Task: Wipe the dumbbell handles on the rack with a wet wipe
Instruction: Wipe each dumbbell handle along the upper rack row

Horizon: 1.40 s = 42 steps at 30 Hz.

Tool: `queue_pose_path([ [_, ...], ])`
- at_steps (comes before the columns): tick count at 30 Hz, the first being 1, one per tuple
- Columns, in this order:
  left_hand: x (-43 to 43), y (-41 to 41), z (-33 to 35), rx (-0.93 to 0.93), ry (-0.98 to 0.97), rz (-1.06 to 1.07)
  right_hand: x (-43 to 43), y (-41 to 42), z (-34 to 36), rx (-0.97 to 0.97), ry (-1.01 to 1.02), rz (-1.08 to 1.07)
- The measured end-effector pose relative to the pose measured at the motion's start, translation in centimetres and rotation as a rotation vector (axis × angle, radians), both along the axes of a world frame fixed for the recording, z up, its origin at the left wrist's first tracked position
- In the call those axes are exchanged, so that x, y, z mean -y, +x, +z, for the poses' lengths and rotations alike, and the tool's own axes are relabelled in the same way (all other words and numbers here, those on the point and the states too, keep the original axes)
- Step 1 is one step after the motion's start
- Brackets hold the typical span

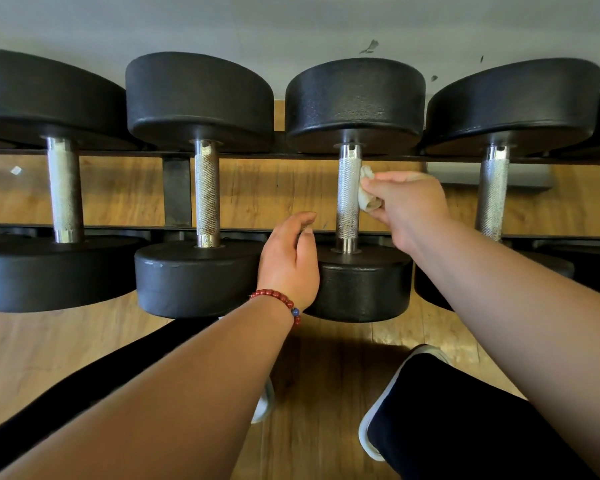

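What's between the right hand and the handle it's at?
A crumpled wet wipe, pinched by the right hand and touching the handle; seen in the head view.

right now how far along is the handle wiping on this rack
Done: unclear; no handle looks visibly wet. In hand: the right hand holds the wipe against the right side of the third handle from the left, while the left hand hovers empty nearby. Left: likely the fourth handle, and the brownish second handle and dull first handle may need a pass too.
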State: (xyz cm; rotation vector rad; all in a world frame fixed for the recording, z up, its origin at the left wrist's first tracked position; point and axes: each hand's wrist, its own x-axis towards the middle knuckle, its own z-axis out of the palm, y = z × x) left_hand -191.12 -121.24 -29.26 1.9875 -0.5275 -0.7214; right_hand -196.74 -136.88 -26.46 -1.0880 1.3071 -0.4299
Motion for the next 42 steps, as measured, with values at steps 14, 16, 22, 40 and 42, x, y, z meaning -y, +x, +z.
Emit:
queue_pose_path([
  [14, 0.1, -0.2, 0.0, -0.007, -0.007, 0.016, 0.5, 0.5, 0.9, -0.010, -0.029, -0.001],
  [16, 0.1, -0.1, 0.0, -0.002, -0.008, 0.016, 0.6, 0.9, 0.9, 0.015, -0.020, -0.023],
  [22, 0.0, 0.0, -0.2, -0.001, -0.009, 0.008, 0.0, -1.8, -0.2, -0.194, 0.032, 0.223],
  [40, 0.0, -0.1, -0.1, -0.003, -0.007, 0.014, 0.2, -2.4, 0.4, -0.300, 0.027, 0.419],
  [42, 0.0, -0.1, -0.2, 0.000, -0.007, 0.012, 0.1, -2.6, 0.5, -0.377, 0.027, 0.535],
])
